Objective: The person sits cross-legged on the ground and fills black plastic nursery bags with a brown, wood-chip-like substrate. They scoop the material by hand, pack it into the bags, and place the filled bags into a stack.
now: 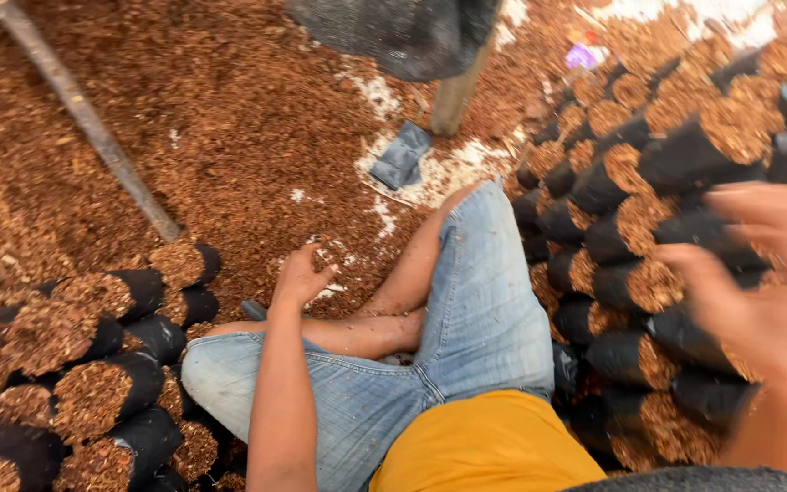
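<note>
Your left hand (301,276) reaches down with loosely curled fingers, holding nothing, at the edge of the brown husk heap (211,137) on the floor, just ahead of your crossed legs. Your right hand (758,292), blurred and spread open, hovers over the stacked black filled bags (649,210) at your right, gripping none. It looks like the filling step, so you would need a fresh bag and a scoop of husk.

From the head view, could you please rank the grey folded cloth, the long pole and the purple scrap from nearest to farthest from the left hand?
From the left hand:
1. Grey folded cloth, up and right.
2. Long pole, upper left.
3. Purple scrap, far upper right.
</note>
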